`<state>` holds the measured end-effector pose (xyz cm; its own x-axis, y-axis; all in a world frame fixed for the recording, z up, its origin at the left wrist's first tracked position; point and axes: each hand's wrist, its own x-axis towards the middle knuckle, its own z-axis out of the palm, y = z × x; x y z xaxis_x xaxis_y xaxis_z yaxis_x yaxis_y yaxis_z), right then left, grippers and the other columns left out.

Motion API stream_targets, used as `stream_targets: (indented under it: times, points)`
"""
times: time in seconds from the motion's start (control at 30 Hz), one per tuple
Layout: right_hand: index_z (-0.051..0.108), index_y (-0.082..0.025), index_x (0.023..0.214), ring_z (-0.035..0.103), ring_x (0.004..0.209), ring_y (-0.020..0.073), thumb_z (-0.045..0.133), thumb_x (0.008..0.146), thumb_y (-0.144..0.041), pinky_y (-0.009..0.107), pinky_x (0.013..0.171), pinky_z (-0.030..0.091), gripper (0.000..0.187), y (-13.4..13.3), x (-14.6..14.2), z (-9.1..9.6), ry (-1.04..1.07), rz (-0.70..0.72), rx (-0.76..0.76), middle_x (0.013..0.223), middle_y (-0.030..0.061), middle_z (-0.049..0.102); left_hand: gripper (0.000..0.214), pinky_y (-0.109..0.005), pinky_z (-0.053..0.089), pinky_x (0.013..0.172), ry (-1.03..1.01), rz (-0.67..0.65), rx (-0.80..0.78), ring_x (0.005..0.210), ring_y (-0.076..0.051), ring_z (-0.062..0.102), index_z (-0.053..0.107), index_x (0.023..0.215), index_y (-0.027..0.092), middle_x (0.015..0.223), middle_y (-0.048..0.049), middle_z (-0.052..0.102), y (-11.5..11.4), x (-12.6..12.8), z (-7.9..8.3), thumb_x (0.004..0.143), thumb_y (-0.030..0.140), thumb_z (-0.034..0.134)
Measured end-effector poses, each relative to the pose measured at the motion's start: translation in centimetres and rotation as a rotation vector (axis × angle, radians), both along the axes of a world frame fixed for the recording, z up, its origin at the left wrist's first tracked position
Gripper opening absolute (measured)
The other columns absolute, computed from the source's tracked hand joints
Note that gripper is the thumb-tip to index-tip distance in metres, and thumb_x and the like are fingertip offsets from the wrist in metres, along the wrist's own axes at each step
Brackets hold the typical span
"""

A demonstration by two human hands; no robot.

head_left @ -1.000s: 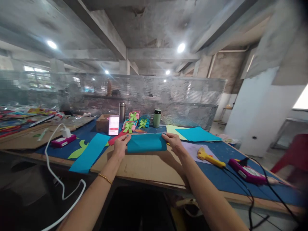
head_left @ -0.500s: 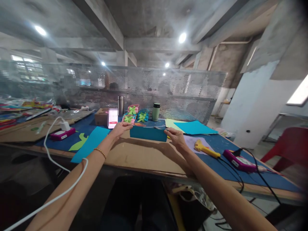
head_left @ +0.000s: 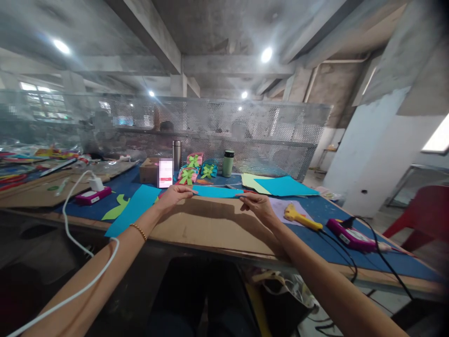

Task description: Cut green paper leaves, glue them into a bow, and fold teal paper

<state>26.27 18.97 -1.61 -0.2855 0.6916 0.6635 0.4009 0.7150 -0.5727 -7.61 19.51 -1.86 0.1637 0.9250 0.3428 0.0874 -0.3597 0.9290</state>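
A blue paper sheet (head_left: 215, 191) is stretched nearly flat above a brown cardboard sheet (head_left: 210, 224) on the table. My left hand (head_left: 171, 195) pinches the paper's left end. My right hand (head_left: 257, 204) pinches its right end. Both arms reach forward over the table's front edge. A thin gold bracelet sits on my left wrist.
A yellow glue gun (head_left: 301, 217) and a pink device (head_left: 352, 238) with black cables lie at the right. More blue paper (head_left: 135, 206) lies left, another blue sheet (head_left: 284, 186) behind. A phone (head_left: 165, 173), two flasks, paper bows (head_left: 191, 171) and a mesh screen (head_left: 224, 133) stand farther back. A white cable hangs at the left.
The blue paper has tipped from facing me to lying almost flat and edge-on. Both hands have kept their pinch on its ends and sunk slightly toward the cardboard.
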Motion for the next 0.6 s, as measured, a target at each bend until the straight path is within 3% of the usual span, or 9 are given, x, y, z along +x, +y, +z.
stream_targets:
  times: [0.13,0.27,0.43,0.6]
  points:
    - [0.078,-0.018,0.101,0.072,0.069,0.019,0.058,0.092,-0.048,0.029,0.065,0.057,0.037,-1.5,1.0,-1.2,-0.194,0.071,0.08,0.083,0.0077,0.078,0.027,-0.036,0.051,0.088,0.119,-0.05,-0.03,0.098,-0.025,0.068,0.08,0.092,0.019,0.103,-0.0099,0.077,-1.8,-0.7,-1.6,0.074,0.038,0.077]
    - [0.08,-0.026,0.094,0.069,0.091,0.0218,0.06,0.094,-0.037,0.038,0.087,0.053,0.023,-2.8,1.6,-1.6,-0.424,0.135,0.19,0.105,0.0091,0.077,0.018,-0.036,0.045,0.099,0.45,-0.097,0.083,0.109,-0.024,0.064,0.081,0.09,0.027,0.111,-0.0027,0.075,-3.0,-1.5,-2.2,0.08,0.04,0.072]
    - [0.081,-0.025,0.098,0.064,0.084,0.0204,0.055,0.098,-0.033,0.033,0.075,0.049,0.026,-3.1,1.7,-1.7,-0.593,0.106,0.288,0.097,0.0111,0.071,0.015,-0.031,0.045,0.091,0.783,0.023,0.335,0.106,-0.02,0.062,0.08,0.086,0.035,0.114,0.0036,0.071,-4.0,-1.8,-1.9,0.085,0.042,0.066]
    - [0.08,-0.023,0.099,0.062,0.077,0.0179,0.053,0.099,-0.03,0.028,0.07,0.047,0.028,-2.9,1.7,-2.0,-0.664,0.1,0.322,0.083,0.0081,0.068,0.019,-0.029,0.045,0.088,0.876,0.035,0.453,0.101,-0.018,0.062,0.079,0.092,0.036,0.108,0.003,0.072,-4.7,-1.6,-1.9,0.09,0.043,0.061]
